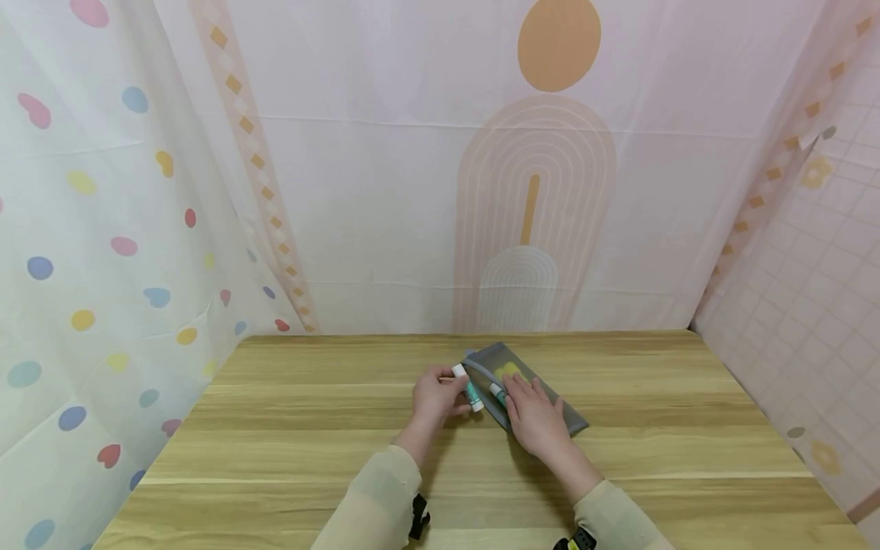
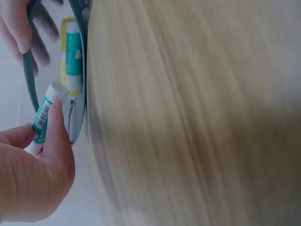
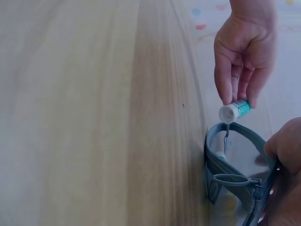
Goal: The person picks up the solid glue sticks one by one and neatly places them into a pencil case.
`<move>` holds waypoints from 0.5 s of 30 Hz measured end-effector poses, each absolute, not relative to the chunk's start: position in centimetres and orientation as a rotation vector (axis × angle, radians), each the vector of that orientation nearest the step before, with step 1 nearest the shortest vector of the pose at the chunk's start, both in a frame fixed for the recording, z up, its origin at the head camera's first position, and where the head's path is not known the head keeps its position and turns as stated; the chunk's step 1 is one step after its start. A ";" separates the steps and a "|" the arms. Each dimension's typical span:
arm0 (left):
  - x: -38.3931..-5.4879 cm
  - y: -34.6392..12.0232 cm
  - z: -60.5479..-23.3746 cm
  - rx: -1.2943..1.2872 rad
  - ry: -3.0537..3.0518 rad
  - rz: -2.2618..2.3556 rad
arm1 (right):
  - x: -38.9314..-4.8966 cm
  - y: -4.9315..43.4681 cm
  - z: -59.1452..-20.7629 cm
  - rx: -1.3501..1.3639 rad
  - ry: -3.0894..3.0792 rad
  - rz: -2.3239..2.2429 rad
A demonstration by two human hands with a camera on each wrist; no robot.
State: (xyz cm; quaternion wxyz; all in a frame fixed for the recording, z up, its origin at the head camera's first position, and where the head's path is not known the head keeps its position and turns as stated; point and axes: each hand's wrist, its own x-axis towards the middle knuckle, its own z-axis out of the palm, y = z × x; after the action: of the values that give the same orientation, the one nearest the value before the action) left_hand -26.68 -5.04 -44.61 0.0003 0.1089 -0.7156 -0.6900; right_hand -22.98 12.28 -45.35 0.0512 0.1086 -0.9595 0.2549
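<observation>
My left hand (image 1: 435, 397) pinches a white-and-green glue stick (image 1: 468, 388) between thumb and fingers, at the mouth of a grey zip pouch (image 1: 573, 421). In the right wrist view, one white end of this glue stick (image 3: 236, 111) hangs just over the pouch's open rim (image 3: 217, 162). My right hand (image 1: 536, 416) grips the pouch's upper side, its fingers showing through the see-through wall in the left wrist view. A second glue stick (image 2: 74, 54) lies inside the pouch, alongside something yellow-edged (image 2: 64, 52). The zip pull (image 3: 230, 179) dangles at one end of the opening.
The pouch lies on a wood-grain table (image 1: 309, 458), toward its back edge. Printed curtains (image 1: 371, 229) hang behind the table and along both sides. Black straps show at both sleeves.
</observation>
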 end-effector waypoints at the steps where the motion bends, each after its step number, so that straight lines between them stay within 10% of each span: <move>1: -26.6 -4.9 -44.6 0.336 -2.240 -2.181 | -23.0 12.3 -45.3 0.331 -2.920 0.776; 15: -25.4 -3.7 -44.2 0.310 -2.222 -2.320 | -23.0 12.3 -45.1 0.321 -2.921 0.780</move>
State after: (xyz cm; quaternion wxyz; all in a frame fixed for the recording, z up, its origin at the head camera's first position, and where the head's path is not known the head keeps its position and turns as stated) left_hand -25.43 -3.73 -44.19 -0.0427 0.0961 -0.6879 -0.7182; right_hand -23.04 12.31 -45.11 0.0507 0.1054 -0.9595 0.2563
